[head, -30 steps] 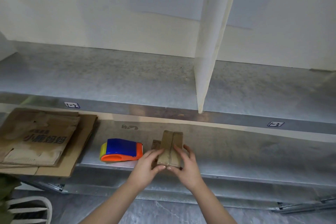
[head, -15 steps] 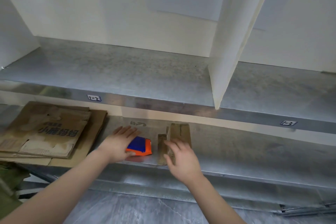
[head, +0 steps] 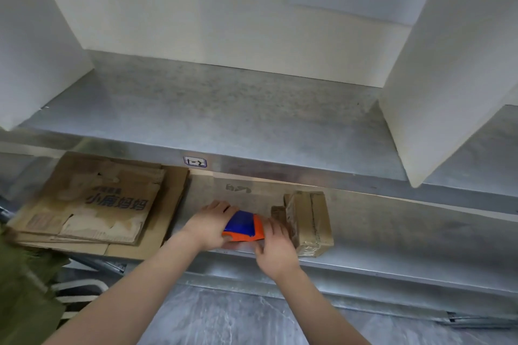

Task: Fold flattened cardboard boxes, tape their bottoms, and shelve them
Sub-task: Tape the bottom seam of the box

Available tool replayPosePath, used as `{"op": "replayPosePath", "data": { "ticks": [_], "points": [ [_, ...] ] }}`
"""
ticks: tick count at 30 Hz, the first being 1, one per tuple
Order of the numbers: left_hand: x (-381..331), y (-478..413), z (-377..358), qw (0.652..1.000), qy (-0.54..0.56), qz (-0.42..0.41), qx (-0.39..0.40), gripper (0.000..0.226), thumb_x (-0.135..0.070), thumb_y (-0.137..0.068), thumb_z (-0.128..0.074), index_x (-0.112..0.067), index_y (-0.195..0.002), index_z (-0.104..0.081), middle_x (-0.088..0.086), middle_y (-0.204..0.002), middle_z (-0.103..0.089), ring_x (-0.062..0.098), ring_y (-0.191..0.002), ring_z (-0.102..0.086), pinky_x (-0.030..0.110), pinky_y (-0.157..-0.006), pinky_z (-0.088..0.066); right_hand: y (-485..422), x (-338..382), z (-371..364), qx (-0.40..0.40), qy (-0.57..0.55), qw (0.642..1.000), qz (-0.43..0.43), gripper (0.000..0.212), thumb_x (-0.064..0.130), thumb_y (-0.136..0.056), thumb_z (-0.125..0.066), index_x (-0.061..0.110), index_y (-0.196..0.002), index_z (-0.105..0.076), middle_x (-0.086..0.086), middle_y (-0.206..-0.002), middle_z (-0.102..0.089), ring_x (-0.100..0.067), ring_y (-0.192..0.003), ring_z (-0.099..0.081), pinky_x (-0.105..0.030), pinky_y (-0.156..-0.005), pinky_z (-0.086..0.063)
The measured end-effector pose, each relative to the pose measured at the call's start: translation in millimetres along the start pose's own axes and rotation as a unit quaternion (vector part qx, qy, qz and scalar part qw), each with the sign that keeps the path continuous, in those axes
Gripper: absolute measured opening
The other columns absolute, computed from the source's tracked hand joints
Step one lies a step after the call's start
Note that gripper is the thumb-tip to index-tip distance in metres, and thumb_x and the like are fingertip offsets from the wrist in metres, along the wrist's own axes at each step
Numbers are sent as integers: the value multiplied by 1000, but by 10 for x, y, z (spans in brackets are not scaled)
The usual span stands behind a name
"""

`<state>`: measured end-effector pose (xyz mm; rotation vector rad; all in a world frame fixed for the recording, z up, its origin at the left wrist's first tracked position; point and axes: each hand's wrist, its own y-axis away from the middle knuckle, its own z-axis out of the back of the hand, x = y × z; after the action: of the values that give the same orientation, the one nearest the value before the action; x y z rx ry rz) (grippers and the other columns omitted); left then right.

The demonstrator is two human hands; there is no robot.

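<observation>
Tape dispenser (head: pixel 244 228) pickup is under way on the lower shelf (head: pixel 392 235). One second ago both hands pressed the small cardboard box (head: pixel 308 221); both have since released it and shifted to the dispenser.

Left hand (head: pixel 208 225): fingers curled over the dispenser's left side, gripping it. Right hand (head: pixel 276 249): fingers laid against the dispenser's right end; whether they pinch it or only touch it cannot be determined.

The box lies just right of the dispenser, unheld, its flaps closed along a centre seam. The stack of flattened cardboard (head: pixel 92 204) lies well left of the dispenser. The upper shelf (head: pixel 252 120), above and behind the dispenser, is the probable destination.

Assessment: folding of this box appears complete and the sealing step is beginning. The box looks light and may slide when tape is drawn across it, so one hand will likely need to steady it.
</observation>
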<state>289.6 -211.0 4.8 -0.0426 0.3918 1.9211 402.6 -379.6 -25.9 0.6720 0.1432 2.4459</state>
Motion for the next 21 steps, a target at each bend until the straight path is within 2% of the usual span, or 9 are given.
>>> {"op": "replayPosePath", "data": {
  "ticks": [2,4,7,11,15,21],
  "points": [
    [36,-40,8,1000,10,-3,6,59,-48,-81,-62,-27,-134,-44,2,-126,-52,24,-111,-50,27,-82,-40,5,-26,-36,11,-30,998,-45,61,23,-95,-47,15,-150,-24,-8,-152,-30,-26,-138,-32,-34,-108,-37],
    [61,-74,43,999,32,-5,31,57,-46,-82,-65,-28,-132,-45,3,-122,-53,24,-105,-53,26,-76,-39,27,-53,-69,11,-55,996,-76,60,20,-96,-46,15,-151,-22,-8,-153,-27,-26,-138,-33,-33,-107,-38],
    [75,-82,79,997,55,-10,46,58,-45,-81,-67,-26,-131,-45,3,-120,-52,23,-103,-54,27,-77,-44,67,-80,-99,-3,-82,993,-82,58,17,-98,-46,16,-151,-22,-8,-153,-29,-25,-137,-36,-31,-108,-38],
    [100,-6,39,998,61,-7,31,56,-44,-80,-67,-25,-128,-47,3,-118,-54,21,-102,-51,26,-75,-41,101,-80,-115,-14,-104,990,-89,57,14,-99,-44,17,-152,-23,-6,-154,-29,-23,-138,-37,-29,-110,-35],
    [73,30,-3,997,64,2,30,59,-41,-78,-71,-27,-129,-46,0,-121,-52,19,-106,-50,27,-82,-44,117,-71,-127,-12,-112,990,-86,55,15,-99,-43,17,-151,-24,-5,-153,-31,-22,-137,-39,-28,-110,-35],
    [8,84,-18,997,72,18,19,62,-39,-76,-74,-27,-131,-46,-2,-123,-52,18,-108,-51,25,-83,-44,194,-79,-128,-8,-109,991,-75,54,17,-100,-43,18,-152,-25,-5,-152,-33,-22,-138,-38,-28,-113,-31]
  ]
}}
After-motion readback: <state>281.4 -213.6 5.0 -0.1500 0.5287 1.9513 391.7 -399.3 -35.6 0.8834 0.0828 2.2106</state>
